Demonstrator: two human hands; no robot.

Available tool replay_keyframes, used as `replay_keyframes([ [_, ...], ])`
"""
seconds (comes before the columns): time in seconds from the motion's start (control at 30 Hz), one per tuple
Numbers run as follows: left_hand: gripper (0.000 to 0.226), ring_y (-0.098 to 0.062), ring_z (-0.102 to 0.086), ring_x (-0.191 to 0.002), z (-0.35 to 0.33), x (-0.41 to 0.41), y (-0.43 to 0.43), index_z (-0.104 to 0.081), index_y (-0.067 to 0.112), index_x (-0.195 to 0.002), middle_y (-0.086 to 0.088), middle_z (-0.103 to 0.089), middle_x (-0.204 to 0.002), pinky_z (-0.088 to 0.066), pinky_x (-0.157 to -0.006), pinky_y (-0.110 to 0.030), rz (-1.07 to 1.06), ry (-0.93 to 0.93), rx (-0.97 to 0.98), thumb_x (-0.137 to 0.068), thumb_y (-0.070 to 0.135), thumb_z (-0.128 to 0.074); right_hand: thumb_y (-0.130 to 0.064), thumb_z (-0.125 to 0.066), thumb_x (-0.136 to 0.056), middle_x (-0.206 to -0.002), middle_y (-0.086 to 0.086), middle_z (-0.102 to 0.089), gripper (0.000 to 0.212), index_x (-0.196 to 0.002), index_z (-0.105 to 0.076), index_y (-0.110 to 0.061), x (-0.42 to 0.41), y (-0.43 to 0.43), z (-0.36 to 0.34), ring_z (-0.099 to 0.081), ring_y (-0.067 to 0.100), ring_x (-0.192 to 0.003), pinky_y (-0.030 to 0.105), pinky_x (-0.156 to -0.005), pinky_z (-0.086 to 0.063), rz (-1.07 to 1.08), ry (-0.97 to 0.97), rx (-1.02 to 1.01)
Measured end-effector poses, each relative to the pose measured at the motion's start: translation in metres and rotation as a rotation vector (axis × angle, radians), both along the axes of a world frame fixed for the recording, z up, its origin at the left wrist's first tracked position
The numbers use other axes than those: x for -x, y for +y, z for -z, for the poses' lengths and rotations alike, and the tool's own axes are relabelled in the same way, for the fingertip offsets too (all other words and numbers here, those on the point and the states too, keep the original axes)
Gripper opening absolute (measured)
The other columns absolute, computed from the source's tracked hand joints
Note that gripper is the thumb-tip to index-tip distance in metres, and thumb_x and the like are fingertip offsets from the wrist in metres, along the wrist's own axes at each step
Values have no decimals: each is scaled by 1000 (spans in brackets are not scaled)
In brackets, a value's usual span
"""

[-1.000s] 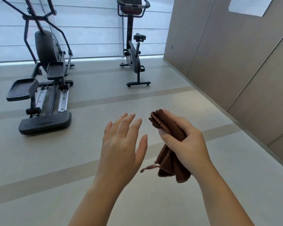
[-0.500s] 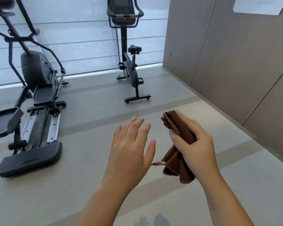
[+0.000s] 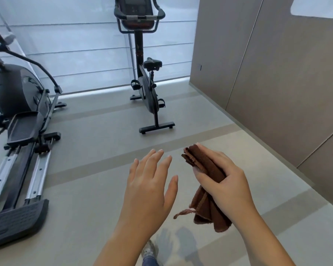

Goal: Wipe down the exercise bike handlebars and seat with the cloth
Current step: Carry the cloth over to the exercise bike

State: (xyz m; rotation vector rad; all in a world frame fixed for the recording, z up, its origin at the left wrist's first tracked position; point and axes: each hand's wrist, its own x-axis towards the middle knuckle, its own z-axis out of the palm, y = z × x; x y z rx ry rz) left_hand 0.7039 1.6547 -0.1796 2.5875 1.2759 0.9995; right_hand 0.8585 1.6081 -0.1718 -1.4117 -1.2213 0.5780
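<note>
Both hands raised: right hand [image 3: 227, 187] clamps folded cloth [image 3: 206, 166]; left hand [image 3: 148, 191] fingers spread.

Grey floor [image 3: 96, 185], panelled wall [image 3: 277, 83], blinds [image 3: 75, 45].

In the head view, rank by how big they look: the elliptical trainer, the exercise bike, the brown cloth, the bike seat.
1. Elliptical trainer, cut off at the left edge
2. Exercise bike
3. Brown cloth, enlarged by nearness in the right hand
4. Bike seat
</note>
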Motion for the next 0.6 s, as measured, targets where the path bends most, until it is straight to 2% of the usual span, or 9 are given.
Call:
replay_keyframes([
  [0.33, 46, -28, -47, -121, -13, -80, 259, -54, 9, -121, -10, -56, -125, -33, -102, -51, 80, -120, 8, -86, 34, -37, -17, -68, -80, -104, -21, -62, 44, -115, -60, -42, -73, 235, -17, -59, -2, -98, 4, -78, -42, 75, -59, 14],
  [0.47, 44, -29, -49, -119, -7, -134, 355, -55, 7, -119, -12, -57, -122, -38, -98, -54, 158, -131, 73, -86, 31, -40, -18, -68, -81, -104, -22, -62, 42, -115, -61, -41, -122, 325, -12, -59, -3, -100, 3, -78, -42, 133, -13, 14],
  [0.6, 43, -29, -51, -118, -1, -158, 380, -57, 5, -116, -13, -59, -121, -41, -96, -55, 187, -51, 22, -85, 29, -40, -18, -69, -80, -104, -21, -63, 42, -115, -62, -40, -142, 354, -4, -59, -4, -99, 3, -77, -42, 126, 49, 45],
])
